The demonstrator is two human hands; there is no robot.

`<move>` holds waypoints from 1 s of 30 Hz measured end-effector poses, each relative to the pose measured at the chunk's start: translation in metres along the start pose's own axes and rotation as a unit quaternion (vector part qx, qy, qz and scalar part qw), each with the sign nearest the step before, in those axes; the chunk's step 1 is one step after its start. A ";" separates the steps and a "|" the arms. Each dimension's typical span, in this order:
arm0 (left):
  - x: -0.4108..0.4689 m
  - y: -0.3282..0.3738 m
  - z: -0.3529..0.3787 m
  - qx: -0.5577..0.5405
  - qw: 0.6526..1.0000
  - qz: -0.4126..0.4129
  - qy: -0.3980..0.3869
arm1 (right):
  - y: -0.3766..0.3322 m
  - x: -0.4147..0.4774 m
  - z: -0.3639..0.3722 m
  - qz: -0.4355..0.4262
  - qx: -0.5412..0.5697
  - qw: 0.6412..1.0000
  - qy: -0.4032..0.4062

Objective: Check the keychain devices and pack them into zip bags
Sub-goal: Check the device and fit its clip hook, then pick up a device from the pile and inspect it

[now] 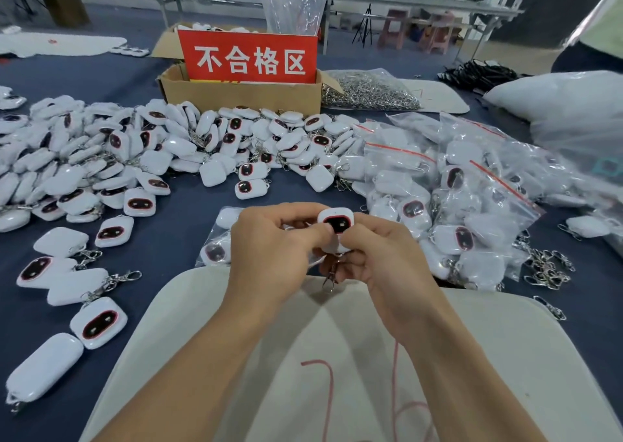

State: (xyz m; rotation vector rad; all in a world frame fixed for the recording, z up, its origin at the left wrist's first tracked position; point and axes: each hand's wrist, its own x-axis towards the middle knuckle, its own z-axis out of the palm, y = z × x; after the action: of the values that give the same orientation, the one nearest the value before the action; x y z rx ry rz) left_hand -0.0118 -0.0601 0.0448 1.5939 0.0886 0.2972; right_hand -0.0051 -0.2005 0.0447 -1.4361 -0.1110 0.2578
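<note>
In the head view, one keychain device (335, 226) is held up between both hands, above the near edge of the blue table (182, 232) and the pale mat (337, 357) laid on it. The left hand (269, 253) is closed on the device's left side, its thumb pressed at the edge of the dark, red-rimmed face. The right hand (377, 259) is curled round the lower right side, and the metal clasp (330, 278) hangs free beneath the fingers.

The check appears to be the step in hand. It is best done with the face kept turned up towards the eye and the thumbs kept off the dark window (so that any mark or unlit part can be seen). The clasp should be left dangling so that its link can be judged too.

A pass would likely be slipped into a zip bag (219, 246), which lies just beyond the left hand. A reject would likely be dropped in the cardboard box (242, 96) behind its red sign. The unpacked pile (135, 151) lies far left, the filled bags (455, 189) right.
</note>
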 end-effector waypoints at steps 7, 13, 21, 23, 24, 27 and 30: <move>-0.003 -0.001 0.003 0.060 0.997 0.053 0.015 | 0.000 -0.001 -0.001 -0.025 0.013 1.000 0.005; -0.004 0.002 0.000 0.169 0.969 0.176 0.031 | 0.000 -0.001 -0.004 -0.108 -0.131 0.983 0.070; -0.006 -0.009 0.001 0.249 0.918 0.287 0.117 | 0.002 -0.002 -0.006 -0.260 -0.216 0.920 0.198; -0.005 -0.011 0.000 0.249 0.914 0.299 0.117 | 0.001 -0.002 -0.004 -0.264 -0.212 0.919 0.200; -0.005 -0.010 0.001 0.250 0.914 0.298 0.118 | 0.000 -0.002 -0.004 -0.261 -0.209 0.922 0.197; -0.003 -0.008 0.000 0.268 0.919 0.258 0.129 | -0.002 -0.002 -0.006 -0.205 -0.174 0.947 0.178; 0.002 -0.009 -0.004 0.353 0.914 0.193 0.052 | 0.000 0.002 -0.012 -0.084 -0.126 0.969 0.197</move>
State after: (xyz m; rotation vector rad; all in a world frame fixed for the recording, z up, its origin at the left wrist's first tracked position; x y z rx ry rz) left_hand -0.0094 -0.0553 0.0366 2.3185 -0.0485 0.7191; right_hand -0.0002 -0.2117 0.0431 -1.6935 0.0629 -0.1907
